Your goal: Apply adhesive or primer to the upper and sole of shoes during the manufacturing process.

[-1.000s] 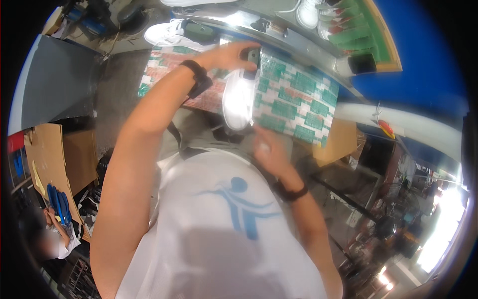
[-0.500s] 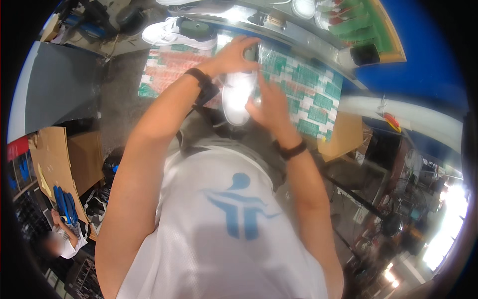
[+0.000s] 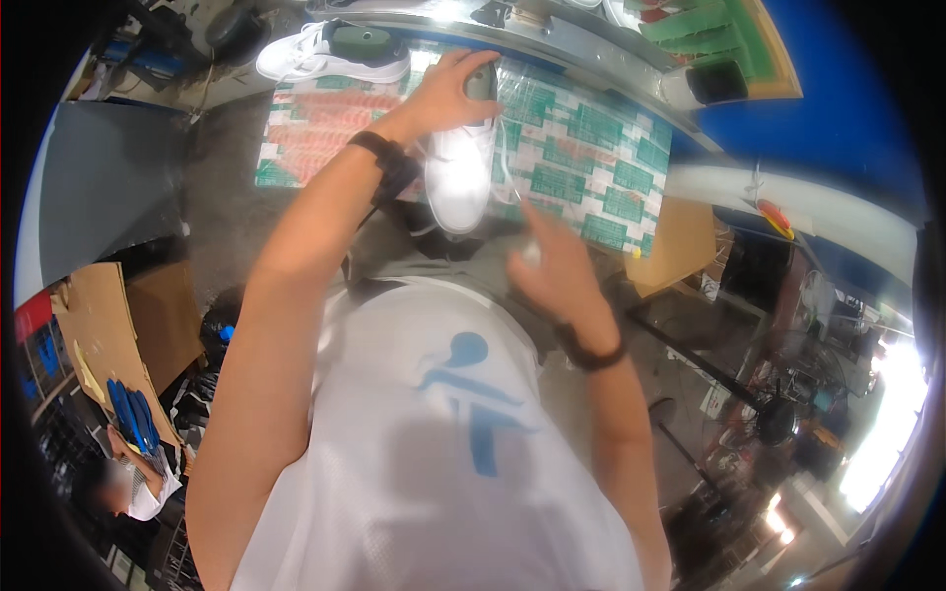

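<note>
A white sneaker [image 3: 458, 192] lies toe toward me on the table's near edge, with a dark green insole at its opening. My left hand [image 3: 440, 100] is closed around the collar and heel end. A white shoelace [image 3: 508, 167] runs slack from the sneaker to my right hand [image 3: 562, 271], whose fingers are closed on it, off the toe's right side. Something small and white shows at that palm, too blurred to name. Another white sneaker [image 3: 325, 54], also with a dark green insole, rests sideways at the far left.
Green, white and red patterned sheeting [image 3: 581, 177] covers the work surface. Behind it runs a metal rail [image 3: 581, 44]. A green tray [image 3: 709, 59] stands at the far right, near a red and yellow tool [image 3: 776, 219]. Another person [image 3: 143, 483] sits at lower left beside cardboard [image 3: 99, 325].
My right hand has drawn back from the sneaker toward me and to the right, stretching the lace out. My left hand stays on the sneaker. The view has shifted slightly.
</note>
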Action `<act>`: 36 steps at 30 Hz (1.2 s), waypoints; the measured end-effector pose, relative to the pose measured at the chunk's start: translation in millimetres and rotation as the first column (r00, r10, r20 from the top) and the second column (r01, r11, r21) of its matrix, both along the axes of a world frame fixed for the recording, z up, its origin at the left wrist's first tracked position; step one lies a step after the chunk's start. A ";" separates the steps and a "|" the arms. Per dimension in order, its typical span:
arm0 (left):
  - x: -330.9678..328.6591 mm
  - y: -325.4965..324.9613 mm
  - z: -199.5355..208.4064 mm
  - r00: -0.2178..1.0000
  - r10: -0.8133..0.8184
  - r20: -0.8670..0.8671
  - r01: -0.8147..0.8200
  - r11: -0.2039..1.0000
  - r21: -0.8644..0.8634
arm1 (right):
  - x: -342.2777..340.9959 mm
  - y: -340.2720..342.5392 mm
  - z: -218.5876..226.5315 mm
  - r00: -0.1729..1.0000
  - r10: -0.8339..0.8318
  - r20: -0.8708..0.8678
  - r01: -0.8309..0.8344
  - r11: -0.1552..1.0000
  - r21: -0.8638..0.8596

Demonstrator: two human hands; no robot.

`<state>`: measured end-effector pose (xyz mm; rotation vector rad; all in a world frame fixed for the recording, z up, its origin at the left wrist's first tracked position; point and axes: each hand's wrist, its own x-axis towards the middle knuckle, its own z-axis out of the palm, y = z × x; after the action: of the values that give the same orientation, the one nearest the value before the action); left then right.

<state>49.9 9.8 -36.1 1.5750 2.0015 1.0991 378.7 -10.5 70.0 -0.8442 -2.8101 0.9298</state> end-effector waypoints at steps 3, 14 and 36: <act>0.6 -0.6 -0.4 0.999 -0.017 0.028 0.016 1.000 0.026 | -45.8 9.7 -31.8 0.969 -0.156 -0.193 0.134 0.984 -0.119; -3.1 -3.9 6.6 0.998 -0.043 0.048 0.044 0.999 -0.024 | -53.6 13.2 -34.5 0.978 0.025 -0.207 0.005 0.990 0.140; 3.2 -4.3 15.3 0.995 0.013 0.099 -0.003 0.995 -0.103 | -114.2 -30.5 -40.5 0.937 -0.175 -0.301 0.144 0.982 -0.124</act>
<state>53.1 5.5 -20.8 1.4337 1.9675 1.0394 264.5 -41.1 29.5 -0.8385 -2.4074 1.0783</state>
